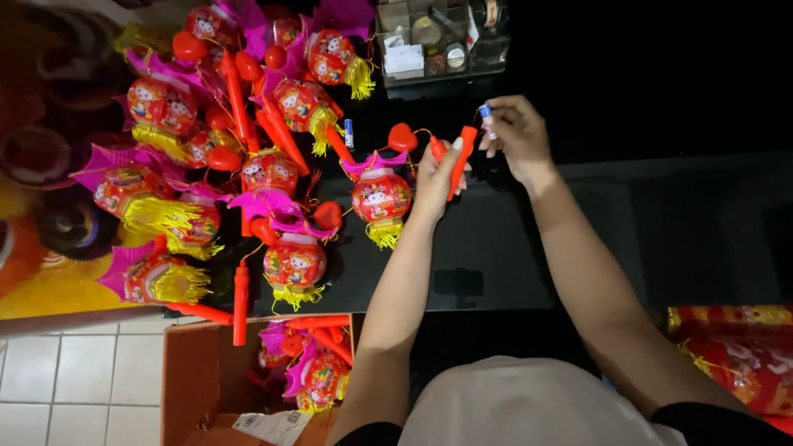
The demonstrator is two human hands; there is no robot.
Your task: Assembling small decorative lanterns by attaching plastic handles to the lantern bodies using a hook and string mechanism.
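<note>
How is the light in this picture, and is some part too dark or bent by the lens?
Head view: the lanterns and both hands are brightly lit; the black table sinks into near-featureless dark at the right; the left hand holding the red handle is sharp; the right hand too; edges bow from the wide lens.

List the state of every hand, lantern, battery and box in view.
left hand: gripping red lantern handle
right hand: pinching small battery
lantern: lying on dark table
loose battery: lying flat
lantern pile: heaped together
cardboard box: open, lanterns inside
</note>
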